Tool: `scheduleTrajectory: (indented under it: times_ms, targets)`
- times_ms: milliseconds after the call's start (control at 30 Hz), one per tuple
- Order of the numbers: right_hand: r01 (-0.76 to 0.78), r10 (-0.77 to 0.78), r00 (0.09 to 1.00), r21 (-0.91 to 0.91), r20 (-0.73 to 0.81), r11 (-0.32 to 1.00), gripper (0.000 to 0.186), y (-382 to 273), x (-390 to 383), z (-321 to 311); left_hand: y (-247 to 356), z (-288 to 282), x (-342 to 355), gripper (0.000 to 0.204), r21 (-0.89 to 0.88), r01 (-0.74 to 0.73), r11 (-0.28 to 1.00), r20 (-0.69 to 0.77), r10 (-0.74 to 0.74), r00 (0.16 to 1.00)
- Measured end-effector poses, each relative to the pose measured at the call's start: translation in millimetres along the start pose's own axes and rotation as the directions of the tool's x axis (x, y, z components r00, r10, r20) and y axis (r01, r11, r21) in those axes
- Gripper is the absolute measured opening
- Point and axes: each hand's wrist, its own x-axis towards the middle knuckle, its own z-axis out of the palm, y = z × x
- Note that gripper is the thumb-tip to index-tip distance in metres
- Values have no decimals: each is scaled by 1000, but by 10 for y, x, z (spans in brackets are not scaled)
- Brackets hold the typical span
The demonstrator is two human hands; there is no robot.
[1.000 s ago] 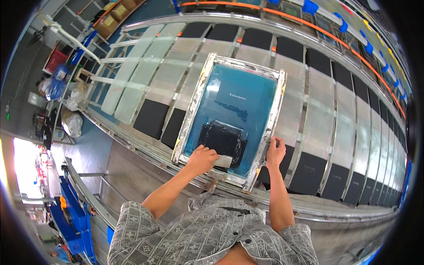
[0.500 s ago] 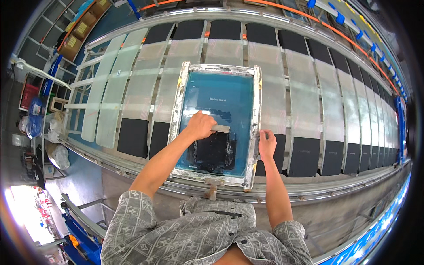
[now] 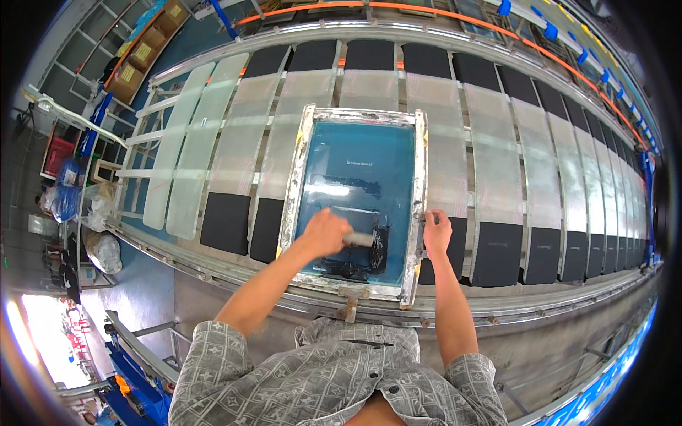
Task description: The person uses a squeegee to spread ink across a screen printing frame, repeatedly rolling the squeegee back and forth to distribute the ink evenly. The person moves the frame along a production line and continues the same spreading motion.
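Note:
A screen-printing frame (image 3: 421,177) with a blue mesh (image 3: 362,144) lies across the long printing table in front of me. My left hand (image 3: 327,233) is closed round a squeegee (image 3: 360,239), whose pale end sticks out to the right of the fist. The squeegee is over a patch of black ink (image 3: 378,254) on the near half of the mesh. At the frame's right side rail my right hand (image 3: 437,231) touches the edge, fingers bent together; whether they grip the rail or a small part on it is hidden.
Long pale pallets (image 3: 490,163) run in a row to both sides, many with black fabric pieces (image 3: 499,253) at their near and far ends. A metal rail (image 3: 483,316) borders the near side. Cardboard boxes (image 3: 131,74) stand on a rack at the far left.
My left hand has drawn the squeegee toward me, down over the black ink patch. My right hand stays by the frame's right rail. The whole view has shifted slightly.

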Motion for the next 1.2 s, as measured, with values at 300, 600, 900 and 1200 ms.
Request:
scheduleTrajectory:
  times_ms: [300, 600, 900, 1200]
  targets:
    - [-57, 53, 997, 61, 64, 997, 30, -177, 22, -62, 380, 749, -704, 58, -13, 38, 999, -415, -40, 909]
    - [237, -236, 972, 107, -17, 966, 22, -470, -570, 938, -446, 533, -1491, 49, -27, 133, 991, -238, -135, 962]
    - [166, -163, 986, 114, -35, 979, 22, -822, -926, 1410, -999, 435, -1850, 33, -103, 116, 988, -145, -130, 981]
    - [11, -12, 1000, 58, 23, 998, 24, -796, -877, 1546, -1735, 26, -952, 18, -40, -10, 999, -191, 2, 982]
